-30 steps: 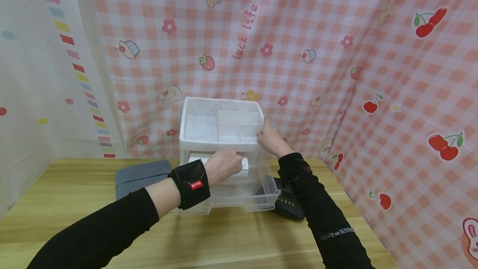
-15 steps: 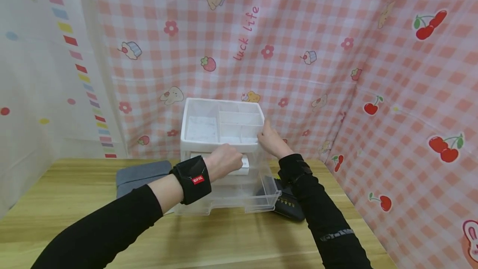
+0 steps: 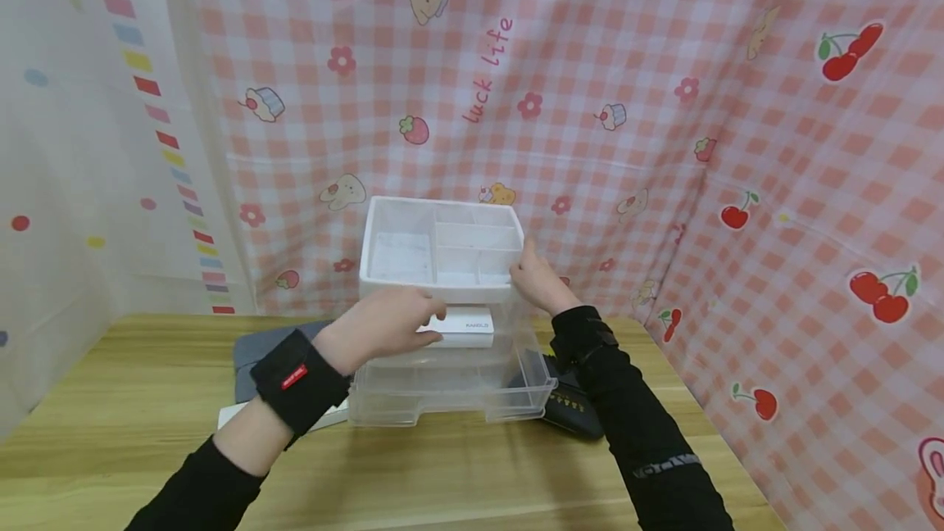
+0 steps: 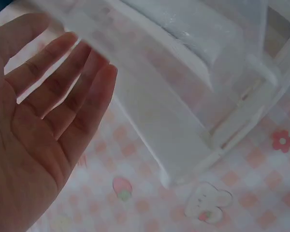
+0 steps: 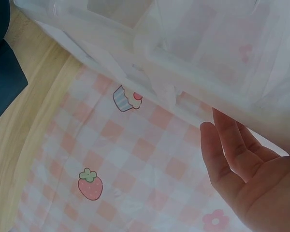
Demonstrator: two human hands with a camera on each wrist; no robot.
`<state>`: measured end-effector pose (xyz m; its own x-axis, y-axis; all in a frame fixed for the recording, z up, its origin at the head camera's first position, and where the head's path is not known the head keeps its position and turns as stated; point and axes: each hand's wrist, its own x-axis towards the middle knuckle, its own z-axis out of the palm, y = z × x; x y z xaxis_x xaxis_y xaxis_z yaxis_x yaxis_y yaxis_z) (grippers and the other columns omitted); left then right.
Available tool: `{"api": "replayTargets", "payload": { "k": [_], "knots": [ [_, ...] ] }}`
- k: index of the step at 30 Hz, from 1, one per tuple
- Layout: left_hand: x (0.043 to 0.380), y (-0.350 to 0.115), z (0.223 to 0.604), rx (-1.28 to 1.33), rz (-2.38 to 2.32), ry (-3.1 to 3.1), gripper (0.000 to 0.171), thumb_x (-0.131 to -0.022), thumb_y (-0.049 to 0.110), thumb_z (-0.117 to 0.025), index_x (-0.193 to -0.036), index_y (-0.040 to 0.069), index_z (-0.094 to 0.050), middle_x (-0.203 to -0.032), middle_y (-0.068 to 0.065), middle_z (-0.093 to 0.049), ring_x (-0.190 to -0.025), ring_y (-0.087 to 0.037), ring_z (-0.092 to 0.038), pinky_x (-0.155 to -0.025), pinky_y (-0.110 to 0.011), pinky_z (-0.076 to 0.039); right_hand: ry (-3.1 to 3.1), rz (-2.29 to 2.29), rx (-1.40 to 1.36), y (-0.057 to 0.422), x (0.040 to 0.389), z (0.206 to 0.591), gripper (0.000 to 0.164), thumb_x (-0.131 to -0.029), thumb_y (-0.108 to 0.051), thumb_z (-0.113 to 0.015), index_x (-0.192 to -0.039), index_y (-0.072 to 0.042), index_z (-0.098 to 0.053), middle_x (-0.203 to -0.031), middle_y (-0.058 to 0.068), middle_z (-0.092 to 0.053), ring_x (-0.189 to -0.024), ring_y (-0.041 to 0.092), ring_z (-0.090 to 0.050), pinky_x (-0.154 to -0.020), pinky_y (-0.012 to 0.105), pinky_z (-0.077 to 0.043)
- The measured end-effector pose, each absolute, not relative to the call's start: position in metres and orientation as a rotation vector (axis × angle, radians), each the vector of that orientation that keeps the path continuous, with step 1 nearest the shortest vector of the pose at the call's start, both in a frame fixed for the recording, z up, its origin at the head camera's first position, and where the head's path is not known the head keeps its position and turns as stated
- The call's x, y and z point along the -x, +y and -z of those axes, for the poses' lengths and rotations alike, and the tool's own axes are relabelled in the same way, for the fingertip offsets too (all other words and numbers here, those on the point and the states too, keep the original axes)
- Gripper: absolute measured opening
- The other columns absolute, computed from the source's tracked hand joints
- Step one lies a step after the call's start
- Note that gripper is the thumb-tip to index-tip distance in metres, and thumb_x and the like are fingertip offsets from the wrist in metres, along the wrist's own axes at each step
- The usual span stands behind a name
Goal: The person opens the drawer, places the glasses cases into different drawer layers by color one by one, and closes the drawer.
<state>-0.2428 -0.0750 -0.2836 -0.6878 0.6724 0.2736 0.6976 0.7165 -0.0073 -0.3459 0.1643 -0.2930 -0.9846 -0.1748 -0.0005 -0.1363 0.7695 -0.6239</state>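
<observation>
A white storage drawer unit (image 3: 435, 295) stands at the table's back, with a divided tray on top. Its clear lower drawer (image 3: 453, 406) is pulled out. Under the tray lies a white box (image 3: 468, 328) with dark lettering. My left hand (image 3: 383, 322) hovers before the unit's left front, fingers spread and relaxed, partly covering the box. The left wrist view shows its palm with nothing held. My right hand (image 3: 540, 279) holds the unit's upper right corner; in the right wrist view its fingertips disappear behind the translucent edge and the thumb is hidden.
A grey fabric case (image 3: 254, 359) lies left of the unit, partly behind my left wrist. In front of it is a flat white item (image 3: 332, 416), mostly covered. A black case (image 3: 571, 412) sits against the drawer's right side. Checked curtains (image 3: 590, 162) hang behind and right.
My left hand has moved left from the front of the unit and its curled fingers have loosened, uncovering more of the white box. My right hand keeps its place at the corner.
</observation>
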Motion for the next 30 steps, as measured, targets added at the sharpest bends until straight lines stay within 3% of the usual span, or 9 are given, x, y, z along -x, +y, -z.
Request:
{"api": "replayTargets", "payload": {
  "k": [7, 19, 30],
  "knots": [
    [0.216, -0.117, 0.299, 0.791, 0.49, -2.602, 0.02, -0.086, 0.021, -0.069, -0.103, 0.012, -0.068, -0.091, -0.003, -0.068, -0.074, -0.012, -0.062, -0.061, -0.025, -0.047, 2.873, 1.058, 0.264, 0.165, 0.344, 0.293, 0.058, -0.101, -0.022, -0.031, -0.149, -0.007, -0.001, -0.15, 0.024, -0.028, -0.128, 0.033, -0.042, -0.106, 0.05, -0.038],
    [0.204, -0.175, 0.363, 0.411, 0.643, -2.697, 0.023, -0.084, 0.013, -0.069, -0.105, 0.003, -0.065, -0.095, -0.012, -0.069, -0.082, -0.026, -0.066, -0.064, -0.037, -0.051, 2.865, 1.076, 0.247, 0.166, 0.347, 0.294, 0.053, -0.102, -0.023, -0.032, -0.146, -0.007, -0.007, -0.145, 0.023, -0.033, -0.123, 0.034, -0.045, -0.105, 0.052, -0.039],
    [0.215, -0.19, 0.417, 0.274, 0.522, -3.052, 0.05, -0.071, 0.028, -0.081, -0.109, -0.001, -0.064, -0.097, -0.013, -0.066, -0.087, -0.03, -0.063, -0.073, -0.045, -0.051, 2.865, 1.095, 0.259, 0.166, 0.347, 0.295, 0.052, -0.102, -0.021, -0.032, -0.146, -0.007, -0.008, -0.144, 0.023, -0.035, -0.122, 0.034, -0.046, -0.103, 0.052, -0.04]
  ]
}}
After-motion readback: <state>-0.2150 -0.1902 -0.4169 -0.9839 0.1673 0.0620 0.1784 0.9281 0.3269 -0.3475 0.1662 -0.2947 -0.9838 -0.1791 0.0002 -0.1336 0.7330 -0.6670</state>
